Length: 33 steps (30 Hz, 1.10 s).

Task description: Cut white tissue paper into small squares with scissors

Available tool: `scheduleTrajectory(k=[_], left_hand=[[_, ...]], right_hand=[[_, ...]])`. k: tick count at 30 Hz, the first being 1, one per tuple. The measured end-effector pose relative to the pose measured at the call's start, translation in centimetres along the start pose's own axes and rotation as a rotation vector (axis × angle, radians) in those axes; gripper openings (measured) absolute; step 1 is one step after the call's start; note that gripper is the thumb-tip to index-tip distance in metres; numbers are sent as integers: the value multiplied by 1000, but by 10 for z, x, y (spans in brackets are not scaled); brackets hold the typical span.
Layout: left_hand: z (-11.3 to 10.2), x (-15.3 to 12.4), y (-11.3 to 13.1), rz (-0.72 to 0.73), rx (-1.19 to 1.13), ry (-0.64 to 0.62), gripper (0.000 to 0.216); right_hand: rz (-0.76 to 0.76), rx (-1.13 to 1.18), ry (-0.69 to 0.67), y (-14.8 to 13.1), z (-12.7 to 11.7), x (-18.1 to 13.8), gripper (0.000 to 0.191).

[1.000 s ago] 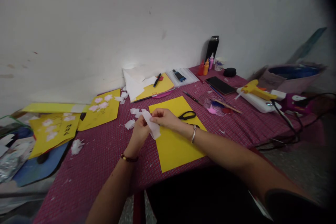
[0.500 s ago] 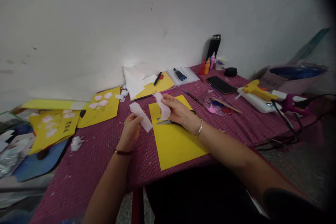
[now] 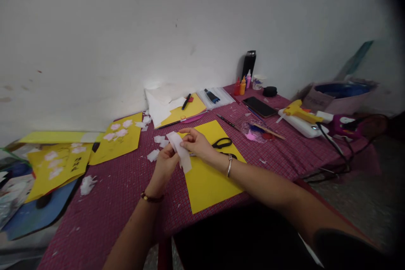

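Observation:
A white paper strip (image 3: 181, 152) is pinched between my two hands above the left edge of a yellow sheet (image 3: 210, 183). My left hand (image 3: 166, 162) grips it from the left, fingers closed. My right hand (image 3: 196, 143) holds its upper right side between thumb and fingers. Whether one strip or two overlap there, I cannot tell. Black-handled scissors (image 3: 222, 143) lie on the yellow sheet, their blades mostly hidden behind my right hand. Small white paper pieces (image 3: 153, 155) rest on the cloth just left of my hands.
Yellow sheets with pink blossoms (image 3: 118, 135) lie at the left. Toward the wall are white paper (image 3: 160, 107) and a black marker (image 3: 186, 101). To the right are a pencil (image 3: 228, 122), a smeared paint palette (image 3: 251, 131), a phone (image 3: 259, 106) and a yellow glue gun (image 3: 302, 113).
My hands, apart before with a paper strip in each, have come together so the paper meets. White paper pieces left of them now show. The view has shifted slightly.

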State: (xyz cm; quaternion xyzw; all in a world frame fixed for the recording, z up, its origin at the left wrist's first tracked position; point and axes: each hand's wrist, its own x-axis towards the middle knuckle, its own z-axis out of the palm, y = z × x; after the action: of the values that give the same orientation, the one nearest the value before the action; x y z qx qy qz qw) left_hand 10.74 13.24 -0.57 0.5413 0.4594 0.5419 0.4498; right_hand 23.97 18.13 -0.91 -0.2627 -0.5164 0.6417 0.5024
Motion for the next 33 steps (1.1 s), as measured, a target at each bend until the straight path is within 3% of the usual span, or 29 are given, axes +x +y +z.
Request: scheduleTrajectory(k=[9,18,22,26,30,33], left_hand=[[0,0,-4,-63,-61,-12,20],[0,-1,0,-53,-27,73,13],[1,-2,0,-24,131,101,16],[1,-3,-2,67,342,217,23],[0,-4,-1,49,234,200,24],[1,-4,1,38,176,153,22]], right_hand=[[10,14,39,6,-1,2,40],[5,-22,66,5,3,-2,41],[-18,-30,75,7,4,-3,41],[-8,-52,75,8,3,0,39],[-26,-75,101,3,-1,4,38],[-2,-104,12,-1,-6,5,36]])
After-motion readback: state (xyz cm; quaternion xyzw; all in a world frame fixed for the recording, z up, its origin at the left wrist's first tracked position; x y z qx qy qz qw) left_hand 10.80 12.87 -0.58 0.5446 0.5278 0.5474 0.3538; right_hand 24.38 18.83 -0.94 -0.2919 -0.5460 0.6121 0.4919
